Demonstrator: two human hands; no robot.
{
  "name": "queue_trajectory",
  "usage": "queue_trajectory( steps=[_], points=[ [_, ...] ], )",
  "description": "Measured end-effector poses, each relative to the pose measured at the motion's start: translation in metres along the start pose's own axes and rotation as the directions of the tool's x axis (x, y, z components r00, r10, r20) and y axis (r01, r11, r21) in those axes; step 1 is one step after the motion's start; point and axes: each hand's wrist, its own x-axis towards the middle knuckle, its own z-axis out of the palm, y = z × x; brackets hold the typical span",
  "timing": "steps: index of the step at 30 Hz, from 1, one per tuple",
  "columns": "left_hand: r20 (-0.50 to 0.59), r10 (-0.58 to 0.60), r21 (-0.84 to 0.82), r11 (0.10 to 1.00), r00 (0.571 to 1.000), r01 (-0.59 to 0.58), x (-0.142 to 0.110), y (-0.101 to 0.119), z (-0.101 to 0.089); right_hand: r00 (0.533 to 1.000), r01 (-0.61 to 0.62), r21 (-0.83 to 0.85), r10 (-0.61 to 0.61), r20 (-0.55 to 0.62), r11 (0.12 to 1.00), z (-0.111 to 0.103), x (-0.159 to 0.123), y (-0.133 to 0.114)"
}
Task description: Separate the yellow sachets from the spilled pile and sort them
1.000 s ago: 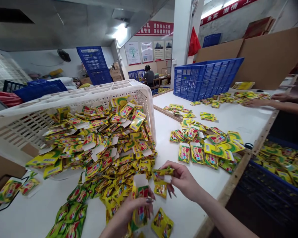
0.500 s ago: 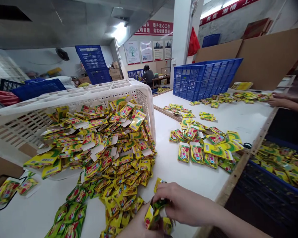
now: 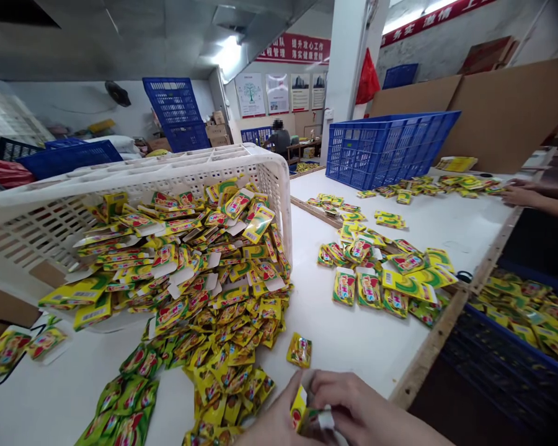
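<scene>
At the bottom centre, my left hand [image 3: 276, 416] is closed around a small yellow carton [image 3: 298, 409] with white flaps. My right hand [image 3: 356, 402] is curled against the same carton, fingers over its open end; what lies under the fingertips is hidden. Just beyond my hands, a single yellow sachet [image 3: 300, 350] lies on the white table. To their left spreads a heap of yellow sachets [image 3: 227, 365], with strips of green sachets [image 3: 125, 396] beside it. Behind, small yellow cartons [image 3: 181, 260] spill out of a white crate [image 3: 286, 204] tipped on its side.
Filled cartons [image 3: 367, 285] lie to the right by a wooden table edge [image 3: 428, 353]. A blue crate [image 3: 385, 152] stands further back. Another person's hands [image 3: 523, 192] are at the far right, above a blue crate of packs [image 3: 530, 303]. Two cartons [image 3: 9, 350] lie far left.
Both hands have moved slightly down and right with the carton, uncovering the lone sachet on the table. My right fingers have curled closer over the carton's end.
</scene>
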Motion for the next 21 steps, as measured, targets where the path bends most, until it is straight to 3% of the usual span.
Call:
queue_trajectory(
  steps=[2, 3, 5, 6, 7, 9, 12, 15, 18, 20, 21],
  points=[
    [-0.092, 0.086, 0.146, 0.987, 0.992, -0.072, 0.000, 0.015, -0.004, 0.978, -0.023, -0.134, -0.006, -0.210, 0.991, -0.023, -0.004, 0.015],
    [-0.179, 0.142, 0.279, 0.956, 0.974, -0.088, -0.001, 0.024, -0.010, 0.934, -0.075, -0.225, -0.011, -0.357, 0.971, -0.038, -0.004, 0.024],
    [-0.346, 0.272, 0.505, 0.861, 0.898, -0.066, -0.003, 0.041, -0.029, 0.771, -0.315, -0.389, -0.006, -0.637, 0.866, -0.064, -0.002, 0.041],
    [-0.409, 0.330, 0.569, 0.821, 0.851, -0.045, -0.004, 0.048, -0.041, 0.706, -0.437, -0.427, 0.008, -0.708, 0.792, -0.073, 0.002, 0.049],
    [-0.460, 0.377, 0.615, 0.789, 0.804, -0.018, -0.004, 0.052, -0.054, 0.685, -0.517, -0.442, 0.044, -0.728, 0.732, -0.076, 0.007, 0.056],
    [-0.537, 0.446, 0.686, 0.725, 0.716, 0.063, -0.005, 0.055, -0.080, 0.750, -0.545, -0.454, 0.167, -0.640, 0.705, -0.066, 0.022, 0.066],
    [-0.602, 0.532, 0.762, 0.604, 0.596, 0.231, -0.016, 0.053, -0.113, 0.855, -0.474, -0.422, 0.290, -0.429, 0.772, -0.022, 0.044, 0.077],
    [-0.655, 0.586, 0.754, 0.545, 0.477, 0.367, -0.046, 0.051, -0.144, 0.889, -0.434, -0.387, 0.318, -0.329, 0.813, 0.018, 0.053, 0.086],
    [-0.704, 0.618, 0.697, 0.508, 0.350, 0.506, -0.091, 0.052, -0.172, 0.910, -0.399, -0.219, 0.355, -0.215, 0.890, 0.030, 0.051, 0.092],
    [-0.726, 0.603, 0.665, 0.493, 0.331, 0.561, -0.119, 0.050, -0.185, 0.898, -0.413, 0.048, 0.415, -0.146, 0.910, 0.029, 0.049, 0.094],
    [-0.730, 0.587, 0.663, 0.482, 0.350, 0.573, -0.129, 0.047, -0.190, 0.888, -0.418, 0.186, 0.443, -0.123, 0.889, 0.026, 0.049, 0.095]
  ],
)
